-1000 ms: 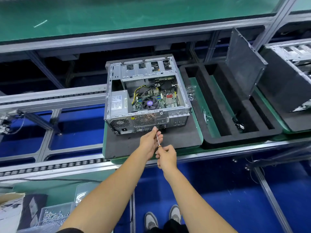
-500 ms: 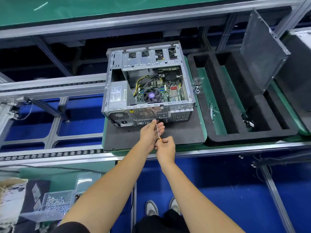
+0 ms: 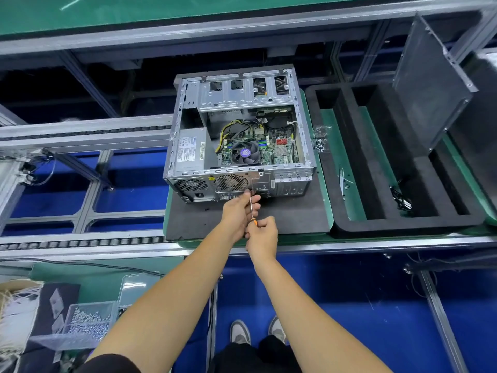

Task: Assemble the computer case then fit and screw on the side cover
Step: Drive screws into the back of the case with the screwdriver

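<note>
An open computer case (image 3: 188, 146) lies on its side on a black foam pad (image 3: 293, 214), with its motherboard, fan and power supply showing. My right hand (image 3: 262, 239) grips the orange handle of a thin screwdriver (image 3: 251, 208) whose tip meets the case's rear panel. My left hand (image 3: 239, 211) pinches the shaft near the tip, against the panel. The grey side cover (image 3: 427, 90) leans upright at the right, in a black foam tray (image 3: 403, 224).
A small bag of screws (image 3: 320, 141) lies right of the case. Loose cables (image 3: 402, 200) sit in the foam tray. A clear box of screws (image 3: 86, 324) stands at lower left. Metal conveyor rails (image 3: 80, 240) run left. Another case stands at far right.
The view has shifted, so the case appears lower and more central. Both hands have stayed on the screwdriver at the rear panel.
</note>
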